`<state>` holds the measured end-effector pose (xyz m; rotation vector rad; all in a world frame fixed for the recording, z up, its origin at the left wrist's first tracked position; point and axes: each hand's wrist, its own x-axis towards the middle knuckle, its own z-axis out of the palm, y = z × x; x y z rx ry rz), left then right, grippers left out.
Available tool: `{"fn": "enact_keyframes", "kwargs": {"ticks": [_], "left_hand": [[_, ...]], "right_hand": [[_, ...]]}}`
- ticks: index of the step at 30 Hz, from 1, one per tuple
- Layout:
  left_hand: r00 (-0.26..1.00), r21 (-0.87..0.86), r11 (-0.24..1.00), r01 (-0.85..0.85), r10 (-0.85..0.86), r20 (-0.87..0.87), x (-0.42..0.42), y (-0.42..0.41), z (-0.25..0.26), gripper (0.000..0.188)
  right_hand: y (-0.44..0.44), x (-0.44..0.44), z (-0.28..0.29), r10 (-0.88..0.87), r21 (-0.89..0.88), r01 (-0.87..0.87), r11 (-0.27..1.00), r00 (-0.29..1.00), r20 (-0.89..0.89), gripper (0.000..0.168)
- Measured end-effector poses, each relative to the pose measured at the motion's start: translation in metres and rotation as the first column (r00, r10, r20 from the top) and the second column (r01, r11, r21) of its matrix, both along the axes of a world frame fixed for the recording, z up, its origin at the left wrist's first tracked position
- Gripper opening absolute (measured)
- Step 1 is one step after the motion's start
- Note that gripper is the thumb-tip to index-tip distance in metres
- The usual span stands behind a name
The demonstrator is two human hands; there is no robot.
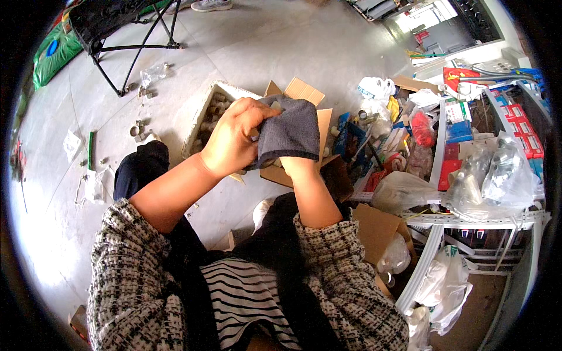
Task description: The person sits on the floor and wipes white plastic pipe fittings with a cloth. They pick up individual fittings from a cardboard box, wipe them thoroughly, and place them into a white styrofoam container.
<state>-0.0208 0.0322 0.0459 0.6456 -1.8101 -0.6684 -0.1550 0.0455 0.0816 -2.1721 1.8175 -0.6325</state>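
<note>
A dark grey cloth (pixel 290 127) is between my two hands, above an open cardboard box. My left hand (pixel 235 134) grips the cloth's left side, its fingers reaching toward the upper edge. A small pale thing shows at that edge, too little of it to name. Draped by the cloth, my right hand (pixel 300 166) shows only its heel and wrist; its fingers are hidden. Behind my left hand stands a white foam box (pixel 193 125) holding several small metal-looking fittings (pixel 218 103). Flaps of the cardboard box (pixel 304 91) stick up around the cloth.
Metal fittings (pixel 136 129), plastic bags and a green-handled brush (pixel 91 151) lie on the floor at left. A folding chair (pixel 131 47) stands at upper left. To the right, a metal shelf unit (pixel 478 219) and a pile of packages, bags (pixel 377 94) and boxes crowd close.
</note>
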Motion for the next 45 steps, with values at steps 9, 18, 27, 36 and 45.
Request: {"fn": "enact_keyframes", "kwargs": {"ticks": [9, 18, 27, 36, 45], "left_hand": [[0.988, -0.012, 0.996, 0.093, -0.094, -0.119, -0.008, -0.005, 0.006, 0.040], [0.970, -0.086, 0.989, 0.117, -0.133, -0.203, -0.008, -0.006, -0.013, 0.046], [0.976, -0.073, 0.990, 0.124, -0.135, -0.172, -0.009, 0.000, -0.010, 0.049], [0.774, 0.055, 0.914, 0.403, -0.308, -0.553, -0.010, -0.002, -0.007, 0.055], [0.714, 0.147, 0.855, 0.498, -0.308, -0.628, -0.005, -0.004, -0.007, 0.056]], "right_hand": [[0.001, -0.031, -0.036, -0.020, 0.056, -0.062, 0.996, 0.473, 0.881, 0.036], [-0.008, -0.015, -0.023, 0.028, -0.054, -0.007, 0.998, 0.923, 0.383, 0.028], [0.016, -0.016, -0.024, -0.279, 0.273, -0.088, 0.958, -0.064, 0.958, 0.026], [0.006, -0.029, -0.005, 0.123, -0.023, -0.229, 0.973, 0.429, 0.895, 0.042], [0.011, -0.006, 0.025, 0.073, -0.167, -0.025, 0.986, 0.954, 0.289, 0.045]]}}
